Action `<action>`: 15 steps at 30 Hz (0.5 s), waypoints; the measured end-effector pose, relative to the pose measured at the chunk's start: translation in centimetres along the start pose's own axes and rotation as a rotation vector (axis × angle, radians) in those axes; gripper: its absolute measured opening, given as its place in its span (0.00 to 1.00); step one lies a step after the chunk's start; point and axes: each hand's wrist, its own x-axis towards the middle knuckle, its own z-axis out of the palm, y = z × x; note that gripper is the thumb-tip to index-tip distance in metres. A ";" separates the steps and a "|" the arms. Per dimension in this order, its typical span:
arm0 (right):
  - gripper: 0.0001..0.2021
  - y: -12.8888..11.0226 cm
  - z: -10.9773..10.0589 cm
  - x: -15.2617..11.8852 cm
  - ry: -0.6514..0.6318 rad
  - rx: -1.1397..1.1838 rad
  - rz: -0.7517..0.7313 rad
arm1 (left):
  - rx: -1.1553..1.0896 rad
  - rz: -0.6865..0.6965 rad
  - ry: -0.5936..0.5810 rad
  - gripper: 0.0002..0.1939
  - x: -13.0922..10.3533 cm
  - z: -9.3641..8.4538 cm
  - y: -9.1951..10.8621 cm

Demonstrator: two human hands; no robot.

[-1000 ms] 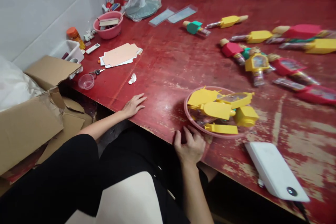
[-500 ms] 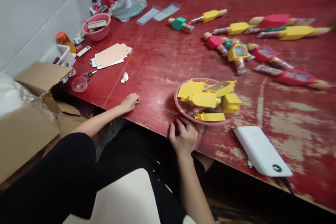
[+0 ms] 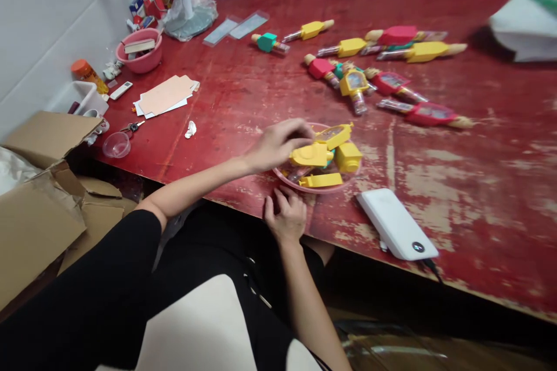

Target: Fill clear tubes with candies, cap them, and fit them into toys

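Observation:
My left hand (image 3: 276, 142) reaches over the left side of a pink bowl (image 3: 319, 190). Its thumb and index finger arch apart above the yellow plastic parts, but the fingertips are partly hidden, so a hold cannot be made out. Beside them lies a rounded yellow part (image 3: 310, 155). A boxy yellow part (image 3: 348, 157) and a flat yellow part (image 3: 321, 180) are also in the bowl. My right hand (image 3: 288, 214) rests on the table's front edge just below the bowl, fingers apart and slightly bent, holding nothing.
A white power bank (image 3: 394, 223) with a cable lies right of the bowl. Behind are several toys, including a red one (image 3: 430, 113). Cards (image 3: 167, 95), keys (image 3: 136, 126) and a clear cup (image 3: 116, 145) lie left. A white and green object (image 3: 526, 26) stands far right.
My left hand has moved right from the table edge to over the bowl. My right hand stays at the edge. The view has shifted right, bringing in the white and green object.

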 end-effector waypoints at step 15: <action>0.17 0.4 -0.8 -0.3 -0.021 0.141 0.042 | 0.237 0.157 0.049 0.24 -1.7 -2.7 9.3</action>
